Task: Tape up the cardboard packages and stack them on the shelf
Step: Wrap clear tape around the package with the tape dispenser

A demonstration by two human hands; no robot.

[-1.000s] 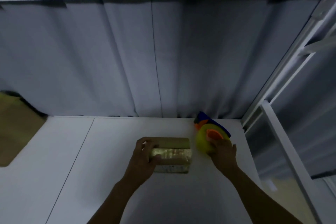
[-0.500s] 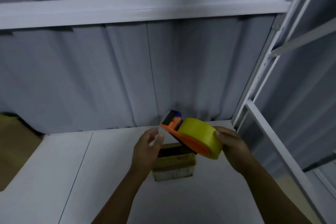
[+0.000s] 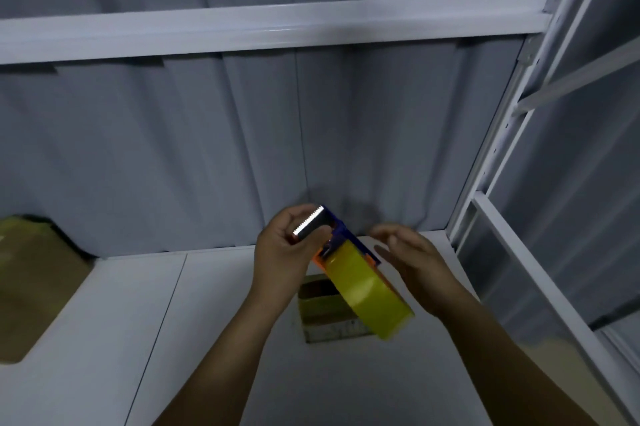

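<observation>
- The left hand (image 3: 280, 252) grips the plastic tape dispenser (image 3: 341, 235) near its toothed metal blade (image 3: 308, 223).
- The right hand (image 3: 415, 266), fingers loose, is beside the round yellow tape roll (image 3: 370, 294).
- The small cardboard box (image 3: 322, 318) lies on the smooth white shelf (image 3: 173, 339).

One head-worn wide-angle view; forward and down; close over the shelf board (image 3: 104, 321); grey curtain (image 3: 173, 148) behind

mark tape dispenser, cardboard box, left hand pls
tape dispenser (image 3: 363, 290): head view, yellow roll face.
cardboard box (image 3: 323, 313): head view, brown top.
left hand (image 3: 280, 251): head view, back of hand.
</observation>
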